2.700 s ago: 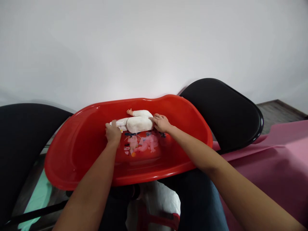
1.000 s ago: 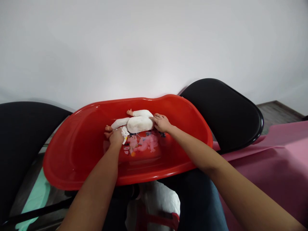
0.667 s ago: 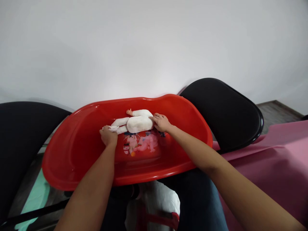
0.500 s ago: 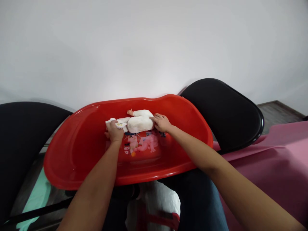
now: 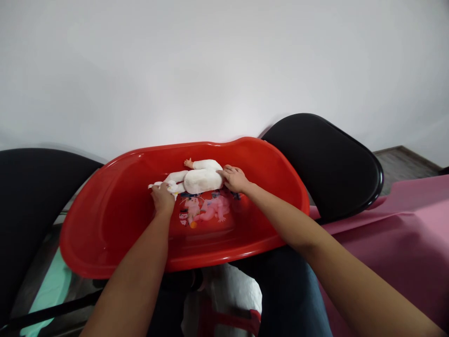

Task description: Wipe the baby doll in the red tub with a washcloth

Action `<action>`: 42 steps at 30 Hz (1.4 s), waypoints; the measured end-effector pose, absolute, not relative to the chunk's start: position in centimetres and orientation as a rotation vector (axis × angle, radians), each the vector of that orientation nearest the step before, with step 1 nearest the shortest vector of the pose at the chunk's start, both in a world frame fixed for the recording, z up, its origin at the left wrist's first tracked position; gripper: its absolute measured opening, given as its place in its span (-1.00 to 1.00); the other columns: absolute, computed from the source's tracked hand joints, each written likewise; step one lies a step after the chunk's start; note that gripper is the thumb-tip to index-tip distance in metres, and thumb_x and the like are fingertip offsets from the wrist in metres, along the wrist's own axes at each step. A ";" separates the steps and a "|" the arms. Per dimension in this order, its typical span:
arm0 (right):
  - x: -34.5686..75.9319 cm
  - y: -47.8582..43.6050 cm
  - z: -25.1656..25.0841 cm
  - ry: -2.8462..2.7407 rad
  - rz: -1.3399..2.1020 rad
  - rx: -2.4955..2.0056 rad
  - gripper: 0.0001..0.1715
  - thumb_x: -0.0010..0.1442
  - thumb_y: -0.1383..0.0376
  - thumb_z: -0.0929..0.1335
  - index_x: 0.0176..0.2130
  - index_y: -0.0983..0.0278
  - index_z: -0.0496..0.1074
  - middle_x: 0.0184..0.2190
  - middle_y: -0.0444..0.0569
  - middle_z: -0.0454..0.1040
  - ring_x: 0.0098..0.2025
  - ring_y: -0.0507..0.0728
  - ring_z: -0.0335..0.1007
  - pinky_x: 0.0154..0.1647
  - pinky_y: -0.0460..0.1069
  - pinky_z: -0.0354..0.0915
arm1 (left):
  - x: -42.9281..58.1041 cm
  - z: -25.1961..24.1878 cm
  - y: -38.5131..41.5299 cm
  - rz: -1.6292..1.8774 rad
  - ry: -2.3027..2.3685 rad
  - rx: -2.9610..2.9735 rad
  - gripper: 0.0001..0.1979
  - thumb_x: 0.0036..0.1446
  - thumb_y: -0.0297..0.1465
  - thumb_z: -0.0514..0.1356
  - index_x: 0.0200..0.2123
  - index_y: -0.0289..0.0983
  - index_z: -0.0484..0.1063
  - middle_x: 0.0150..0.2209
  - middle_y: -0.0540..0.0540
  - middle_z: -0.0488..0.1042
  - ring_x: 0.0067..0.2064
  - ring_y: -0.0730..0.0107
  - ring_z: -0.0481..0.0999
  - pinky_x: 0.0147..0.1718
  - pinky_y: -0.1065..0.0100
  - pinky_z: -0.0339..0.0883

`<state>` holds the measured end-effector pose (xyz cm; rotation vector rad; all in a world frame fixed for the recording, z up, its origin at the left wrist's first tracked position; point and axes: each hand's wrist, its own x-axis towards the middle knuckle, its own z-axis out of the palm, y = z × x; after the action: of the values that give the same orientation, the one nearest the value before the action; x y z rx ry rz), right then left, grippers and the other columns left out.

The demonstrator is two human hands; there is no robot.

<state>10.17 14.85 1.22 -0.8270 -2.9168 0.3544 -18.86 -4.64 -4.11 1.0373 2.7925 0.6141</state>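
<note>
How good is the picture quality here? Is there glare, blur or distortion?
In the head view, the light is soft and even; the red plastic tub shows glossy glare along its rim; the wide lens curves the black padded panel; the doll looks fairly sharp.

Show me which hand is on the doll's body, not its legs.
The right hand, resting on the wide upper end of the doll; the left hand is down on the white-clad legs.

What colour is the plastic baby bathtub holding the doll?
The baby bathtub is glossy bright red, shown best in the head view.
</note>
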 end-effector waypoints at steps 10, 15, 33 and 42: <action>10.2 14.7 1.4 -2.916 0.335 -0.832 -0.24 0.35 0.31 0.30 0.48 0.22 0.27 0.37 0.10 0.37 0.49 0.31 0.05 0.48 0.27 0.02 | -18.0 -1.6 -2.5 1.197 2.892 0.853 -0.60 0.36 -0.47 0.09 0.24 -0.32 0.38 0.23 -0.31 0.32 0.20 0.21 0.47 0.29 0.26 0.35; 10.1 14.9 1.2 -2.929 0.331 -0.831 -0.19 0.31 0.34 0.32 0.49 0.20 0.26 0.39 0.09 0.36 0.49 0.29 0.08 0.48 0.24 0.03 | -15.7 -0.4 -0.6 0.949 2.634 1.538 -0.42 0.34 -0.53 0.07 0.41 -0.29 0.28 0.36 -0.26 0.33 0.41 0.15 0.31 0.45 0.19 0.18; 10.1 14.8 1.3 -2.936 0.337 -0.826 -0.20 0.32 0.34 0.31 0.49 0.21 0.25 0.38 0.10 0.37 0.49 0.30 0.07 0.47 0.24 0.04 | -18.0 -3.9 -3.7 0.310 2.625 1.520 -0.19 0.20 -0.72 -0.06 0.51 -0.33 0.21 0.55 -0.20 0.08 0.54 -0.03 0.06 0.48 0.04 0.08; 10.1 15.0 1.0 -2.917 0.331 -0.813 -0.19 0.31 0.34 0.32 0.49 0.20 0.26 0.37 0.10 0.37 0.50 0.30 0.05 0.48 0.26 0.01 | -17.2 -2.2 -3.3 0.093 2.750 1.349 -0.56 0.27 -0.42 0.14 0.17 -0.32 0.54 0.16 -0.41 0.50 0.16 -0.20 0.49 0.08 -0.02 0.42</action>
<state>10.11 14.98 0.96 -0.8133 -2.9175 0.3312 -17.16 -3.32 -2.19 1.3486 2.7496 0.0930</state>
